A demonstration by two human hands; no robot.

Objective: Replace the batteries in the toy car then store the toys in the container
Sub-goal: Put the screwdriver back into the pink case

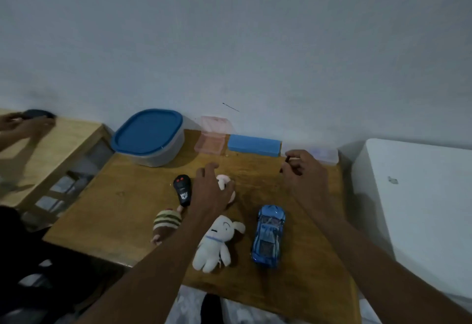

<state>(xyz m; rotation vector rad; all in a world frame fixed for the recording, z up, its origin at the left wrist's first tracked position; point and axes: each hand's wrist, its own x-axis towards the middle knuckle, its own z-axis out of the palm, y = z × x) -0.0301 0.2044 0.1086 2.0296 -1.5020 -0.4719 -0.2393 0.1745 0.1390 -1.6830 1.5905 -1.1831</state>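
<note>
A blue toy car (268,237) lies on the wooden table (122,211), near its front right. My right hand (305,173) is above the table behind the car and pinches a thin dark object (284,164). My left hand (212,191) lies over a pink plush toy (224,182), fingers stretched forward; pink shows between thumb and fingers. A white bunny plush (217,242), a striped plush (166,221) and a black remote (182,188) lie around my left arm. A grey container with a blue lid (149,137), closed, stands at the back left.
Against the wall stand an open pink clear box (212,137), a blue box (254,145) and a clear box (324,156). A white cabinet (421,208) borders the table's right side. Another person's hands (25,123) touch a dark round thing on a second wooden table at left.
</note>
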